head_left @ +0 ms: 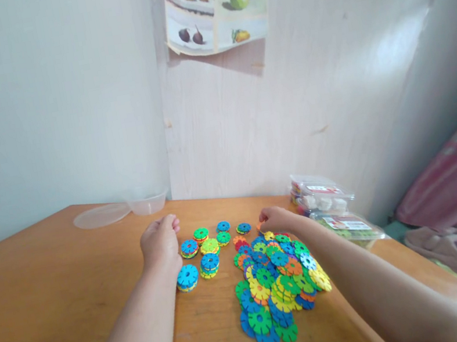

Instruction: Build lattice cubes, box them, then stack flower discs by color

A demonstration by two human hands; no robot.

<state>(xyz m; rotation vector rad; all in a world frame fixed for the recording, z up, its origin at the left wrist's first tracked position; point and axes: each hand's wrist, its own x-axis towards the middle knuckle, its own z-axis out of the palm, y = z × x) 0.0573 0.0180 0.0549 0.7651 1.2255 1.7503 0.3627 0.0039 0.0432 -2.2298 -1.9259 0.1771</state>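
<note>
Blue, green, yellow, orange and red slotted discs on a wooden table (79, 303): loose pile (281, 288) right of centre, small stacks left of it and behind it. Left hand (159, 245) loosely curled just left of the stacks; can't tell if it holds anything. Right hand (277, 220) at the far edge of the pile, fingers bent down, narrow grip by an orange disc (259, 227); can't tell if that's pinched or only touched, fingertips hidden.

Risks, my guess: left wrist sits close to the near blue-topped stack (186, 277); a sideways swing could knock it over. Lime-topped stack (210, 246) looks uneven, so a nudge might shear it. Stacks crowd each other, so one toppling could take a neighbour along. Right forearm runs along the pile's right side; dragging it inward would likely spread discs. Thin discs overlap, so a pinch could bring up two or slip off an edge. Elbow drifting outward might bump the clear boxes (348, 226). Bowl (148, 204) and lid (101, 216) at the back, well apart from the discs; low risk.
</note>
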